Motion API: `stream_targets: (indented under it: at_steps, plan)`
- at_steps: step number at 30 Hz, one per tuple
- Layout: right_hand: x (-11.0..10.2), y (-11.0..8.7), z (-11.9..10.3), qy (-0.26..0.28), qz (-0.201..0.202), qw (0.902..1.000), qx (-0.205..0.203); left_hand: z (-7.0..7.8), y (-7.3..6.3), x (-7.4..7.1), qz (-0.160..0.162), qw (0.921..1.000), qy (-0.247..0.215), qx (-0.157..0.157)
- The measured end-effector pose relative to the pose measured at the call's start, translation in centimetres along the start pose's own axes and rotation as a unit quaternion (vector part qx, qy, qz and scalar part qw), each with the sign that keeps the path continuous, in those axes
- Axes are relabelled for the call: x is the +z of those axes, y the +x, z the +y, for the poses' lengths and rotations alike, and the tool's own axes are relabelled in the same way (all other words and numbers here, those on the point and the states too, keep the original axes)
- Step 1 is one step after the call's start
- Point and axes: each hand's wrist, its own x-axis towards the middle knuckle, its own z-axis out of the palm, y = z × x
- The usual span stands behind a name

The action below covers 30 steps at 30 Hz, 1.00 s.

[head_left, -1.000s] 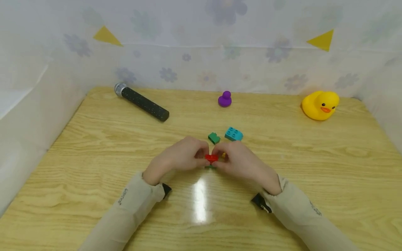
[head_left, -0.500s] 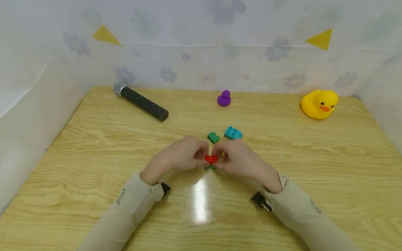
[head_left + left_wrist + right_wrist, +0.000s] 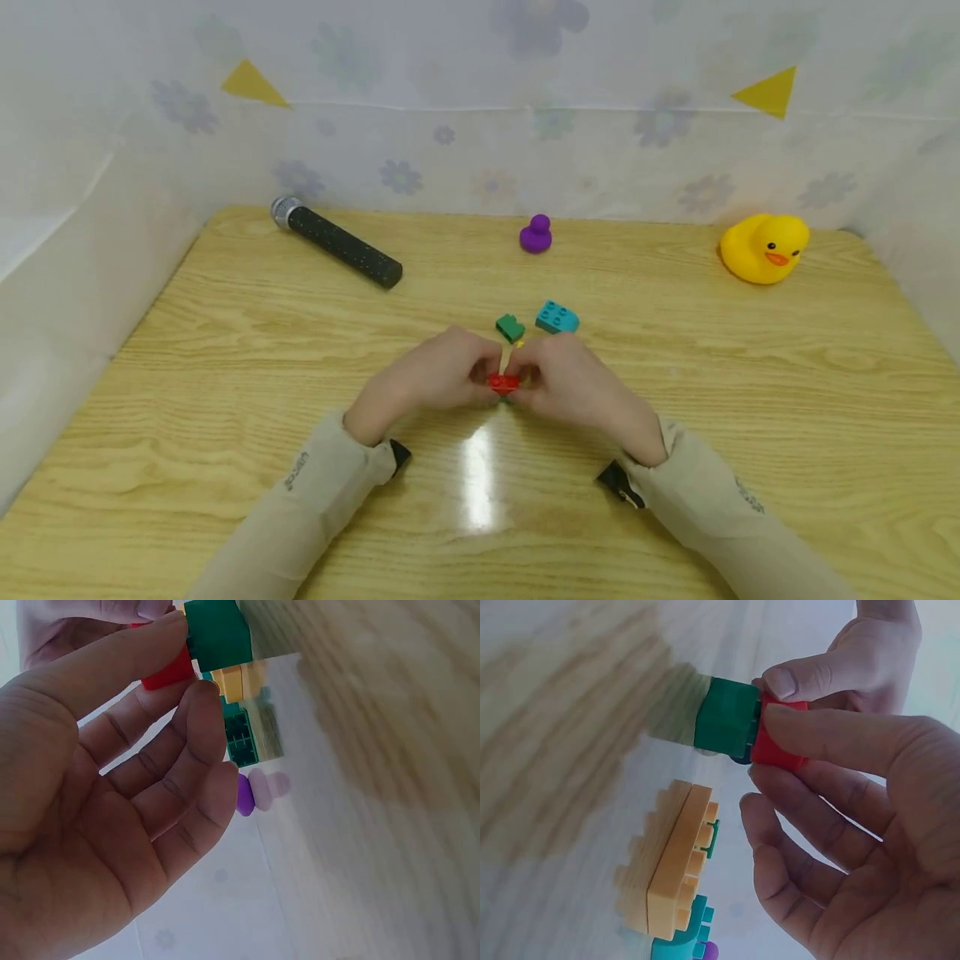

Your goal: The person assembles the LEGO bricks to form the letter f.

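Note:
In the head view, my left hand (image 3: pixel 450 367) and right hand (image 3: pixel 570 379) meet at the middle of the table. Both pinch a small red brick (image 3: pixel 503 383) between thumb and fingers, one from each side. Directly under it is a green brick (image 3: pixel 726 716), standing on the table in the right wrist view. A thin line of studs shows between the two, so I cannot tell whether they are fully joined. Beside them lies a long yellow-orange brick (image 3: pixel 676 862), mostly hidden by my right hand in the head view. Behind sit another green block (image 3: pixel 510 327) and a turquoise block (image 3: pixel 557 317).
At the back left lies a black microphone (image 3: pixel 337 242) with a silver head. A small purple duck-shaped toy (image 3: pixel 536 234) stands at the back middle, and a large yellow rubber duck (image 3: pixel 763 248) at the back right. A white flowered curtain (image 3: pixel 480 158) hangs behind the table.
Both hands keep their grip on the red brick, which has turned slightly. My right hand has shifted a little to the left. The other things lie where they were.

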Motion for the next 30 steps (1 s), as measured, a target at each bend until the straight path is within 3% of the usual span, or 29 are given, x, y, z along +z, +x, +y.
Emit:
stream_targets:
  at_steps: [12,16,23,27,30]
  plan:
    - [-0.03,0.02,-0.14,0.014,-0.017,0.9992,0.033,0.3,0.08,0.1,-0.027,0.9992,0.003,-0.028]
    - [-0.08,0.06,-0.02,0.014,-0.023,0.9991,0.034,0.25,-0.04,0.0,-0.02,0.9992,0.01,-0.033]
    - [0.03,0.06,0.21,-0.014,-0.037,0.998,0.048,0.38,-0.05,0.05,0.008,0.9963,0.05,-0.07]
    - [0.18,0.07,0.12,-0.026,-0.064,0.9955,0.066,0.3,0.12,0.28,-0.001,0.9933,0.068,-0.094]
    - [0.29,0.04,0.11,-0.021,-0.072,0.9954,0.06,0.1,0.18,0.37,-0.008,0.9939,0.06,-0.092]
